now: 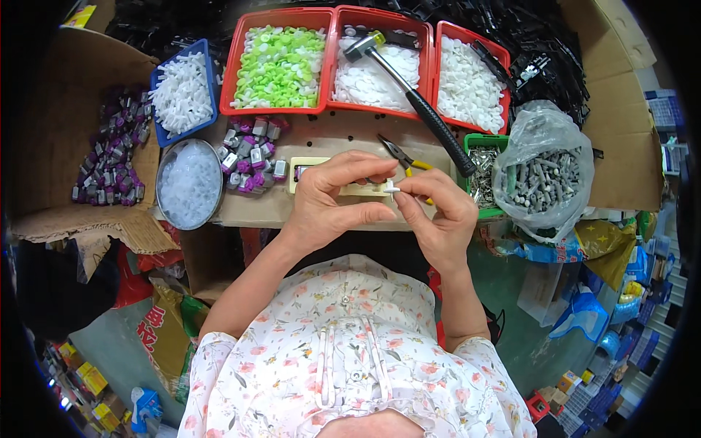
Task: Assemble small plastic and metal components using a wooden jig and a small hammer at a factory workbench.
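Over the front of the work table, my right hand (pixel 442 219) pinches a small white plastic part (pixel 392 188) between thumb and fingertips. Facing it, my left hand (pixel 332 191) is held with thumb and index finger apart, close beside the white part; its other fingers are partly hidden. A cream-coloured shallow tray (pixel 298 160) lies beneath both hands, and a small silver and purple motor shows at its left end. Pliers with yellow handles (pixel 398 152) lie just behind my fingers, partly covered by my right hand.
Red bins hold green rings (pixel 281 67) and white plastic pieces (pixel 469 84); a hammer (pixel 416 98) rests across them. Small motors (pixel 252 153) are piled left, beside a bowl (pixel 188 182) and a blue tray (pixel 207 95). On the right stand a green bin (pixel 485 140) and a plastic bag (pixel 544 171) of metal shafts.
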Demonstrator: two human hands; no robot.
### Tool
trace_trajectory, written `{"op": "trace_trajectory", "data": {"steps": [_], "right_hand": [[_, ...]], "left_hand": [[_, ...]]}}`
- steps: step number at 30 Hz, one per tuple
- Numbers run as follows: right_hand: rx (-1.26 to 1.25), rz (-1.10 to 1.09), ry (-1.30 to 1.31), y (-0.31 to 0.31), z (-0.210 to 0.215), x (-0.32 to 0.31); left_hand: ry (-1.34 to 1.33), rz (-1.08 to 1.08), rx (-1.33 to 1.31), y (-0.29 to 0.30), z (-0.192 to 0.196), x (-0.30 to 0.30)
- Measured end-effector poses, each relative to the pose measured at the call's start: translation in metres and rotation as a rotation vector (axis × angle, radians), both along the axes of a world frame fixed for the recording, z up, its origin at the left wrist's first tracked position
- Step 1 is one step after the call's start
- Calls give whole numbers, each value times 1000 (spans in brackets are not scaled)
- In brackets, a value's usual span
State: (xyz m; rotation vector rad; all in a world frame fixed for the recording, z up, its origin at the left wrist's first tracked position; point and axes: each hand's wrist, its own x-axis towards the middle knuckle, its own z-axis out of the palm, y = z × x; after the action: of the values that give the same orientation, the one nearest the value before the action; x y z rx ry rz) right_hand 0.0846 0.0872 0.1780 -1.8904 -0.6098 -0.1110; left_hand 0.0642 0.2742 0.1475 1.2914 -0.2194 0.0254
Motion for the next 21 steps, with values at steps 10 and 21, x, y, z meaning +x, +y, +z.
{"op": "trace_trajectory", "data": {"steps": [10,21], "right_hand": [[-164,15,-285,17,-6,-1],[-380,100,-380,33,-28,20]], "left_hand": [[-209,155,448,19,3,-8],[-486,441,982,41,-20,-28]]}}
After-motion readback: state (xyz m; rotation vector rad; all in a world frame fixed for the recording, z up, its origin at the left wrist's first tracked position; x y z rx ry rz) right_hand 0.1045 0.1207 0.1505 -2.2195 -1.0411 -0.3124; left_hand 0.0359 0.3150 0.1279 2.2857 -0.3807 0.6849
